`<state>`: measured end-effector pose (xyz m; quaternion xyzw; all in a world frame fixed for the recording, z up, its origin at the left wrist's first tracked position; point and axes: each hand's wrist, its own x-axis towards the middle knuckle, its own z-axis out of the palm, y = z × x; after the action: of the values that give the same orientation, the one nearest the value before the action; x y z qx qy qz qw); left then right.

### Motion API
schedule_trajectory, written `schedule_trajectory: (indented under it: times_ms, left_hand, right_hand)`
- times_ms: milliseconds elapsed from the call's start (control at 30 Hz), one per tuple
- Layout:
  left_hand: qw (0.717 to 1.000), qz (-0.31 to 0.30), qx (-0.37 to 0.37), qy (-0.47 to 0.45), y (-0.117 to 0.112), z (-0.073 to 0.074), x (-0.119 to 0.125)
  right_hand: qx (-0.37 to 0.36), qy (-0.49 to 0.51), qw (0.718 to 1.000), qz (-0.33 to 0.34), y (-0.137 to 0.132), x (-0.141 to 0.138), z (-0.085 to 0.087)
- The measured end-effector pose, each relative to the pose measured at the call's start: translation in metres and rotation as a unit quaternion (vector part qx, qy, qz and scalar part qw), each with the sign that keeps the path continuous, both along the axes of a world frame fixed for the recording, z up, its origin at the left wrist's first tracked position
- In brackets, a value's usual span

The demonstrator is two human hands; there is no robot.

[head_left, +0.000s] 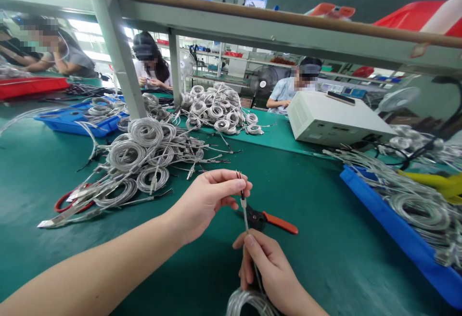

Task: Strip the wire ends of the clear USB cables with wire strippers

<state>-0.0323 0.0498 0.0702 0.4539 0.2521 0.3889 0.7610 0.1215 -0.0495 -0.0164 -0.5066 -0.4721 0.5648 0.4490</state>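
Note:
My left hand [211, 198] pinches the thin red and black wires at the stripped end of a clear grey cable [246, 219]. Lower down, my right hand [265, 263] grips the same cable between thumb and fingers. The rest of that cable hangs in a coil [249, 302] below my right hand, cut off by the bottom edge of the picture. Behind the cable lies a wire stripper with an orange handle [281, 222]; its dark head [257, 219] is partly covered by the cable.
Coiled cables [126, 155] are heaped at left, with another heap [216, 109] beyond. A blue tray [397, 229] of cables stands right, a blue tray [61, 121] left. A grey box-shaped device [335, 119] sits behind. A shelf beam [252, 15] crosses overhead. Several people work opposite.

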Motion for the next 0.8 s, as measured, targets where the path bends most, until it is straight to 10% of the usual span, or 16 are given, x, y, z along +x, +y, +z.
schedule_trajectory:
  times_ms: [800]
  left_hand:
    - [0.997, 0.027, 0.06, 0.049, -0.003, 0.012, -0.009]
  right_hand:
    - [0.015, -0.022, 1.0, 0.009, -0.002, 0.001, 0.0]
